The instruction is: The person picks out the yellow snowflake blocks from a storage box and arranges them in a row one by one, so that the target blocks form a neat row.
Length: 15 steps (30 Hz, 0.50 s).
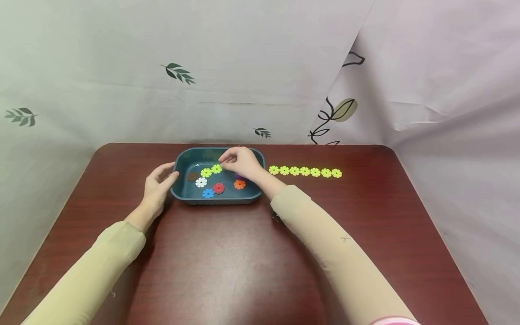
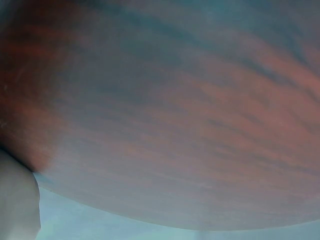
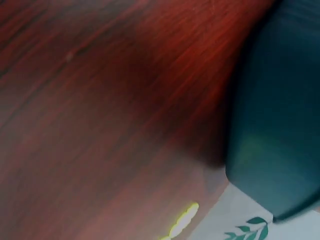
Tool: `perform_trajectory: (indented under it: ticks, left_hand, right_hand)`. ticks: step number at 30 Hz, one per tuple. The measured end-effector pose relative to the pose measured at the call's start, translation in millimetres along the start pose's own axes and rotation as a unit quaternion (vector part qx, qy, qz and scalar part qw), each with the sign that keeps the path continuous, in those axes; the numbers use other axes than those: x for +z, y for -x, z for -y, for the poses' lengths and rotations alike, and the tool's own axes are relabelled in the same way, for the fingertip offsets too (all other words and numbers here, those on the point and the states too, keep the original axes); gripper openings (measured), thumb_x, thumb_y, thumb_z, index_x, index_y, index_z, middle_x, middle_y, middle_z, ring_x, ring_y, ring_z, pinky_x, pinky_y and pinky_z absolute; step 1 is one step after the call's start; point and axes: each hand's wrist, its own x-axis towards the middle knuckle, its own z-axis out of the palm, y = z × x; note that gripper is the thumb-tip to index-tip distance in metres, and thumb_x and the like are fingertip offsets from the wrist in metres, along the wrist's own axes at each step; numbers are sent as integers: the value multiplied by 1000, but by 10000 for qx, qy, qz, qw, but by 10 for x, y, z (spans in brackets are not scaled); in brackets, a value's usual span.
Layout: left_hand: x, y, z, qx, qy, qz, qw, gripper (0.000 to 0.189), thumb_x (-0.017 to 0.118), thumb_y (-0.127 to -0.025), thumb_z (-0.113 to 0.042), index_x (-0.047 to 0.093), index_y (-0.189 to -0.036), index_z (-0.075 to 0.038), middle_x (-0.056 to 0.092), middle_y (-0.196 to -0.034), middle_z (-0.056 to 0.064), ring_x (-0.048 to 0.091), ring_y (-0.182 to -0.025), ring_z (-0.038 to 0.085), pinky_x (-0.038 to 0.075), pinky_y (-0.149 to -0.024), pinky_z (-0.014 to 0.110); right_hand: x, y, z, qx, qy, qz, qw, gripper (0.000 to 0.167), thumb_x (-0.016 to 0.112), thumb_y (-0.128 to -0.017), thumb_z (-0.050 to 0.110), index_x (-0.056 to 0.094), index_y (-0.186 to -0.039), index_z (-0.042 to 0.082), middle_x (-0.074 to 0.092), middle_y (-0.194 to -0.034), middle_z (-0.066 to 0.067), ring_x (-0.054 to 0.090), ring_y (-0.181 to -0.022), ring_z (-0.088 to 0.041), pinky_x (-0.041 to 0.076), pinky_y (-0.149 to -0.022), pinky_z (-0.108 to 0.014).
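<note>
My left hand (image 1: 156, 187) grips the left rim of a dark teal plastic tray (image 1: 217, 201), thumb and fingers at its edge. Over the tray's right half, my right hand (image 1: 243, 162) reaches in, its thumb and forefinger pinching at a yellow-green flower-shaped disc (image 1: 216, 168). Another yellow-green disc (image 1: 206, 173) lies right beside that one. Around them in the tray are a brown disc (image 1: 192, 177), a white disc (image 1: 201, 182), a blue disc (image 1: 208, 193), a red disc (image 1: 219, 188) and an orange disc (image 1: 239, 184). The right hand mostly hides a purple disc.
A straight row of several yellow-green discs (image 1: 305, 171) extends rightward from the tray on the reddish-brown table (image 1: 227, 253). Pale cloth (image 1: 243, 67) with leaf prints hangs behind the table. The right wrist view catches the tray's outer wall (image 3: 280, 115).
</note>
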Motion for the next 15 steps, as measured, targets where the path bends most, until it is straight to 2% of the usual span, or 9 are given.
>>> perform_trajectory:
  ticks: [7, 15]
  left_hand:
    - [15, -7, -10, 66, -115, 44, 9999, 28, 67, -102, -4, 70, -129, -13, 68, -112, -20, 64, -105, -9, 54, -86, 7]
    - [5, 3, 0, 67, -24, 6, 10000, 28, 66, -102, -3, 72, -128, -13, 69, -113, -19, 65, -105, -6, 54, -86, 7]
  right_hand:
    - [113, -92, 49, -176, 4, 255, 9995, 20, 77, -98, 10, 78, -117, 3, 78, -111, -13, 73, -99, -23, 55, -76, -21]
    - [248, -160, 95, -361, 39, 637, 9973, 25, 74, -99, 6, 75, -123, 3, 76, -121, -12, 71, -111, -23, 58, -93, -22]
